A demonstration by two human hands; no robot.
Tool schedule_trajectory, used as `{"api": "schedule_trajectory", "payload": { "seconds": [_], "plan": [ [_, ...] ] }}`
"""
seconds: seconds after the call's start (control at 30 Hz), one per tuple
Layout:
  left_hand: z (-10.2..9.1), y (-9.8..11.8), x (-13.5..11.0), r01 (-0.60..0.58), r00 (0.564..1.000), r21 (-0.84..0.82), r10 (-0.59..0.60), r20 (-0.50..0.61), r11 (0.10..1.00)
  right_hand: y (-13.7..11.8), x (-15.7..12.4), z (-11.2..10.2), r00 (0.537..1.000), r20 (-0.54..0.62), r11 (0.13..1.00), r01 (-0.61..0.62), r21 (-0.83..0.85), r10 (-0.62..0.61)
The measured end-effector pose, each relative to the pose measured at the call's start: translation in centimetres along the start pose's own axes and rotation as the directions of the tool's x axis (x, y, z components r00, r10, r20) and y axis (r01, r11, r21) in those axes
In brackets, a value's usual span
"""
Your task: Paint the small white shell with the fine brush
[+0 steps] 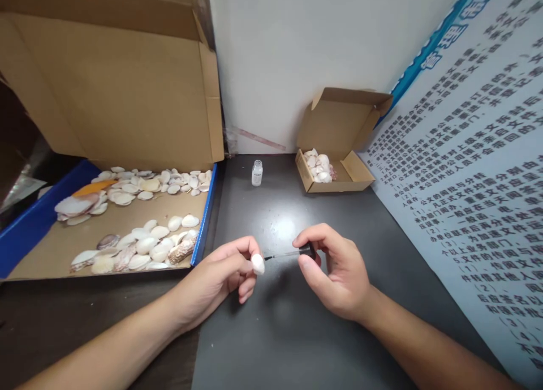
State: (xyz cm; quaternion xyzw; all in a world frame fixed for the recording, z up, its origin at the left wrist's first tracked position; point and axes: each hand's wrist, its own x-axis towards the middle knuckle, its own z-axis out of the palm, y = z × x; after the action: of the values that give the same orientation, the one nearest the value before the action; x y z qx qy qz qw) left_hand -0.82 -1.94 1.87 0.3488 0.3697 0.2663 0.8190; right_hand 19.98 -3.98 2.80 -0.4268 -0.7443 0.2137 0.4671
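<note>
My left hand (227,274) pinches a small white shell (258,264) between thumb and fingers, just above the dark tabletop (275,333). My right hand (335,271) grips the black cap of a thin brush (292,254); the brush tip points left and reaches the shell's edge. A small clear bottle (257,172) stands uncapped on the table behind the hands.
A large open cardboard box (127,209) with a blue rim lies at the left, strewn with several shells. A small open cardboard box (335,169) at the back right holds a few shells. A white board with printed text (466,180) leans along the right.
</note>
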Motion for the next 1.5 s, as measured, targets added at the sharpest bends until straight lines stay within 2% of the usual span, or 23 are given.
{"api": "schedule_trajectory", "payload": {
  "seconds": [0.1, 0.27, 0.43, 0.67, 0.83, 1.03, 1.17, 1.27, 1.5],
  "plan": [
    [-0.14, -0.09, 0.03, 0.010, 1.000, 0.001, -0.010, 0.002, 1.000, 0.00, 0.02, -0.02, 1.000, 0.022, 0.999, 0.020, 0.030, -0.020],
    [0.01, -0.02, 0.01, 0.003, 1.000, 0.008, -0.003, 0.001, 1.000, 0.06, 0.06, 0.05, 0.999, 0.032, 1.000, 0.003, -0.013, -0.002],
    [0.08, 0.09, -0.06, 0.006, 1.000, 0.008, -0.006, 0.003, 1.000, 0.09, -0.03, 0.07, 0.999, 0.040, 0.999, 0.019, 0.050, -0.021],
    [-0.33, -0.24, 0.08, -0.008, 1.000, 0.014, 0.008, 0.025, 1.000, 0.20, -0.09, 0.16, 0.999, 0.027, 1.000, -0.021, -0.015, 0.022],
    [-0.20, -0.15, 0.09, -0.004, 1.000, 0.025, 0.004, 0.010, 1.000, 0.07, -0.23, 0.10, 0.997, 0.051, 0.998, 0.049, 0.041, -0.051],
    [-0.07, -0.18, 0.08, -0.005, 1.000, 0.021, 0.005, 0.010, 1.000, 0.08, -0.13, 0.11, 0.999, 0.038, 0.999, 0.034, -0.039, -0.032],
    [0.01, -0.12, 0.12, -0.005, 1.000, 0.027, 0.005, 0.001, 1.000, -0.05, -0.05, -0.06, 0.997, 0.025, 0.998, 0.068, 0.008, -0.068],
    [0.05, -0.03, 0.09, -0.003, 1.000, 0.025, 0.003, -0.014, 1.000, -0.23, 0.04, -0.04, 0.994, 0.056, 0.996, 0.089, 0.019, -0.090],
    [-0.03, -0.09, 0.08, 0.005, 1.000, 0.022, -0.004, -0.006, 1.000, -0.09, -0.05, -0.06, 0.997, 0.054, 0.997, 0.053, -0.048, -0.051]
  ]
}}
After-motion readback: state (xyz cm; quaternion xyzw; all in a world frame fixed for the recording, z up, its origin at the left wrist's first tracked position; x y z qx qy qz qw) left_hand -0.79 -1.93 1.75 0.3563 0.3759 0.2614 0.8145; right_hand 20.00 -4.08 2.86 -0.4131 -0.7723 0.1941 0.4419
